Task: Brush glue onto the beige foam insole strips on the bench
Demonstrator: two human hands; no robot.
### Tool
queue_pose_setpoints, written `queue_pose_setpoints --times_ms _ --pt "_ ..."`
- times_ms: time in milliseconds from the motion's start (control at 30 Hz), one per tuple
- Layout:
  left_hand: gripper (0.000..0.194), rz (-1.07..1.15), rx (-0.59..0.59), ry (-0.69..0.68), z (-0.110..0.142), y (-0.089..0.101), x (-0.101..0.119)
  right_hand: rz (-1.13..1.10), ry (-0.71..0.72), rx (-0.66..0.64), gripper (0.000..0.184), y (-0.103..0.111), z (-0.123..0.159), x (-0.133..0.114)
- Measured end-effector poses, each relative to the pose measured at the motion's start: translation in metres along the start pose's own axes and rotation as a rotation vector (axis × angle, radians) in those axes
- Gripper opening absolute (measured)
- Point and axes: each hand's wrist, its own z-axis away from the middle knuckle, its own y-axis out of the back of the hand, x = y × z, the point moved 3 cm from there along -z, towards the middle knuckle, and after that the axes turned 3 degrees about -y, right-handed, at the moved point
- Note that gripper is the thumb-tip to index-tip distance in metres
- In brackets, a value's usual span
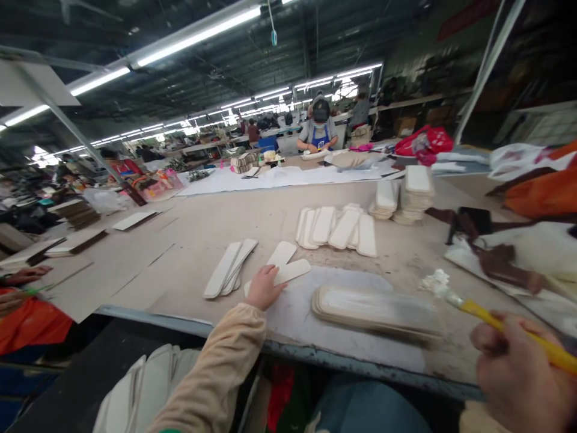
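Head view, strip (295, 270): probably light, stiff; grasp edges.
Left fingers (271, 272): on strip, pinch unclear.
Right fingers (489, 338): wrapped round brush (480, 311).

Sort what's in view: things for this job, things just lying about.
Apparently the job's:
yellow-handled brush with white-coated tip;
stack of long, cream, round-ended pieces;
white, round-ended strips at the left hand.

Probably just lying about:
bright red plastic bag;
orange, fabric-like bundle, right edge.

Strip stack (360, 307) on the sheet (293, 322); brush (478, 312) right of it.
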Motion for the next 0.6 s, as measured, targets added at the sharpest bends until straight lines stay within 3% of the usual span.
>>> queue_pose_setpoints --times_ms 100,200,367,467,533,600 --pt "0.029 -0.031 -0.127 -0.06 -0.011 0.005 -0.019 -0.029 0.006 0.059 0.021 0.0 -0.006 0.002" --pt "0.015 -0.046 -0.203 -0.118 -0.017 0.008 -0.021 -0.034 0.029 0.059 0.023 0.003 -0.009 0.005" --pt "0.029 -0.103 -0.16 -0.103 -0.02 0.033 -0.011 0.094 0.124 0.023 0.028 0.007 -0.006 0.009" --pt "0.036 -0.107 -0.035 -0.098 -0.023 0.062 0.014 0.125 0.222 -0.051 0.031 0.001 0.001 0.006" --pt "0.034 -0.031 0.038 -0.183 -0.024 0.079 0.046 0.09 0.234 -0.122 0.028 -0.006 0.006 0.004" --pt "0.032 0.088 0.014 -0.303 -0.025 0.085 0.086 0.024 0.173 -0.231 0.029 -0.014 0.01 0.004"
